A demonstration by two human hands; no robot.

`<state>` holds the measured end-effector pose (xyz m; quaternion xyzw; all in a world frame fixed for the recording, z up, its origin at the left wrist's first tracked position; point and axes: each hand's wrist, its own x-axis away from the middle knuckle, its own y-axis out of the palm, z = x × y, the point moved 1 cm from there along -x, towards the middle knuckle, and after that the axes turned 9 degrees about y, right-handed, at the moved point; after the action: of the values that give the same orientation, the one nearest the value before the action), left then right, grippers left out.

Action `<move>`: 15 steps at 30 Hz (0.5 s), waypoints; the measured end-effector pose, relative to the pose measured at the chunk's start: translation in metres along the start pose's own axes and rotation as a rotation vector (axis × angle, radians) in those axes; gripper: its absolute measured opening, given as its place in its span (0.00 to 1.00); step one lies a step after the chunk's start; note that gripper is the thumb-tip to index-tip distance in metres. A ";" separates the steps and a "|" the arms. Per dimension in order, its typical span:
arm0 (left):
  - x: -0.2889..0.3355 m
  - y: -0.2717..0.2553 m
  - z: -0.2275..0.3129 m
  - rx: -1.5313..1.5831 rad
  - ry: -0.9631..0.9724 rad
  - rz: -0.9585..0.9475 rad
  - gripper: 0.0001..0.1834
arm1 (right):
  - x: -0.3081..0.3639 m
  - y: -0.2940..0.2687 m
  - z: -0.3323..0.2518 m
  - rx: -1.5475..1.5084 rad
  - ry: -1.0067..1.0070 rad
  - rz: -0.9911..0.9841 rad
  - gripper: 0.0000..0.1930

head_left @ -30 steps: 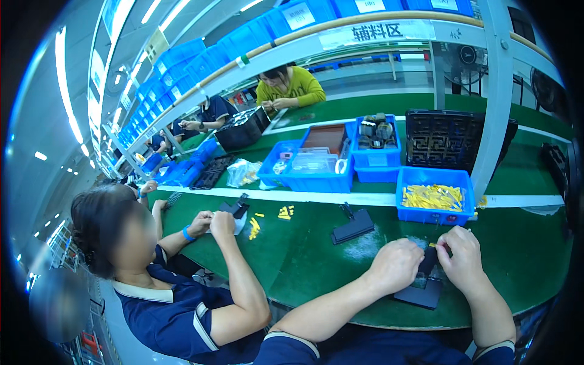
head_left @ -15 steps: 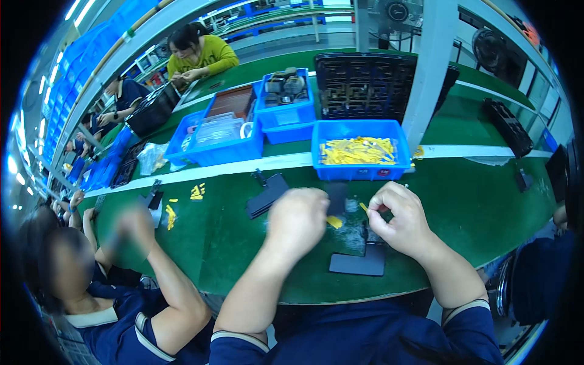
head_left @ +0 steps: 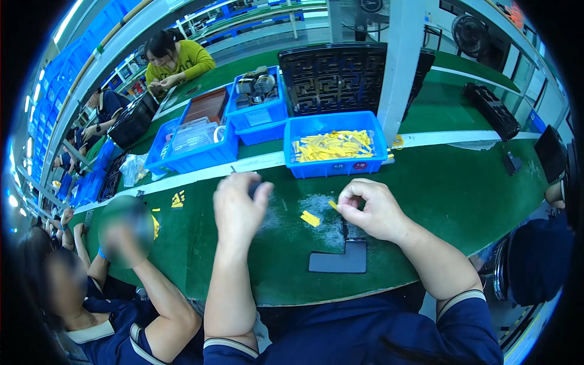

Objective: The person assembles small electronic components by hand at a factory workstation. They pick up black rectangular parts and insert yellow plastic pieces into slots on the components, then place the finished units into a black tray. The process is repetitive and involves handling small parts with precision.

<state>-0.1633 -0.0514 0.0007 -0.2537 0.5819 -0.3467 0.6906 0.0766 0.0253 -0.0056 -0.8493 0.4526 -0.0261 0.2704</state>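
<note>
My left hand (head_left: 238, 204) curls over the spot where a stack of dark flat plates lay, which it now mostly hides. A dark flat plate (head_left: 254, 188) shows between its thumb and fingers. Between thumb and forefinger, my right hand (head_left: 372, 208) pinches a small yellow strip (head_left: 333, 205). Left of that strip, a few loose yellow strips (head_left: 310, 218) lie together on the green table (head_left: 426, 225). Nearer to me rests another dark rectangular plate (head_left: 337, 260), with a narrower black piece (head_left: 354, 242) at its upper right.
Beyond my hands stands a blue bin (head_left: 337, 169) of yellow strips, beside a metal post (head_left: 398, 73). Further blue bins (head_left: 204, 155) with parts stand to the left. A black patterned tray (head_left: 331, 76) leans behind. A co-worker's blurred hand (head_left: 125, 237) works at left.
My left hand has moved left with the dark plate, away from the yellow strips and over the stack. My right hand still pinches its yellow strip. The view has shifted slightly.
</note>
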 end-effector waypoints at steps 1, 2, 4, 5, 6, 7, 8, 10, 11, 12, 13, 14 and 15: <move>0.000 0.002 0.018 0.325 -0.022 -0.079 0.11 | 0.000 0.002 0.000 -0.022 0.013 -0.019 0.05; 0.001 0.004 0.037 0.647 -0.047 -0.157 0.11 | 0.000 0.004 0.000 -0.045 0.024 -0.039 0.05; 0.004 0.007 0.062 0.778 0.050 -0.238 0.11 | 0.001 0.005 0.000 -0.067 -0.016 -0.082 0.05; 0.008 0.012 0.066 0.787 0.086 -0.237 0.11 | 0.001 0.006 0.000 -0.062 -0.016 -0.103 0.05; 0.010 0.017 0.069 0.804 0.125 -0.191 0.09 | 0.001 0.005 0.000 -0.054 -0.016 -0.111 0.05; 0.010 0.017 0.069 0.795 0.116 -0.187 0.08 | 0.000 0.003 0.000 -0.045 -0.016 -0.119 0.06; 0.010 0.018 0.068 0.782 0.106 -0.188 0.06 | 0.000 0.003 0.002 -0.043 -0.014 -0.127 0.06; 0.010 0.025 0.064 0.784 -0.052 -0.238 0.05 | -0.001 -0.002 0.005 -0.012 -0.032 -0.093 0.07; 0.012 0.030 0.061 0.786 -0.135 -0.258 0.04 | -0.003 -0.005 0.006 0.007 -0.041 -0.080 0.08; 0.013 0.036 0.056 0.694 -0.126 -0.302 0.04 | -0.005 -0.012 0.002 0.014 -0.032 -0.017 0.09; 0.014 0.042 0.051 0.601 -0.118 -0.346 0.04 | -0.008 -0.018 0.003 0.014 0.004 0.060 0.08; 0.015 0.049 0.047 0.509 -0.107 -0.387 0.03 | -0.011 -0.026 0.004 0.017 0.041 0.139 0.07; 0.016 0.053 0.045 0.436 -0.086 -0.411 0.04 | -0.014 -0.034 0.007 0.054 0.027 0.263 0.07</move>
<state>-0.1086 -0.0330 -0.0403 -0.2262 0.4005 -0.5848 0.6682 0.0960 0.0544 0.0071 -0.7747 0.5626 -0.0139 0.2882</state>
